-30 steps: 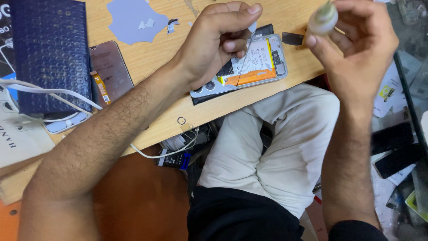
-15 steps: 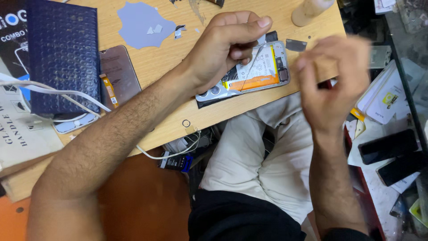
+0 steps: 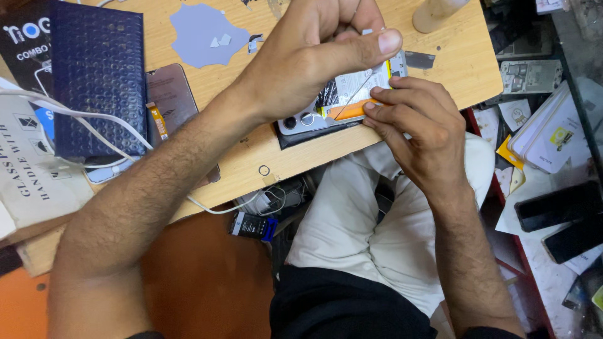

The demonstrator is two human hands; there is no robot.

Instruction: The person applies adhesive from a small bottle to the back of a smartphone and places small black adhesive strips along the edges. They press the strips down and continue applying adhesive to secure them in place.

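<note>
A: Head view shows the right hand back down at the opened phone, where half a second ago it was lifted clear over the near edge of the bench.

B: And the small pale bottle it held a second ago?

A: That stands at the far right of the bench now, apart from both hands. The right hand's fingertips press on the phone's orange strip at the near edge; they grip nothing that can be seen.

B: The left hand?

A: It has stayed on the phone, curled closed over its far side, thumb stretched across the top. A thin metal tool slants out from beneath it; whether the fingers pinch it cannot be told.

B: So the bottle work looks finished.

A: Likely, and both hands now bear on the phone, which lies at the bench's near edge, above the person's lap.
</note>
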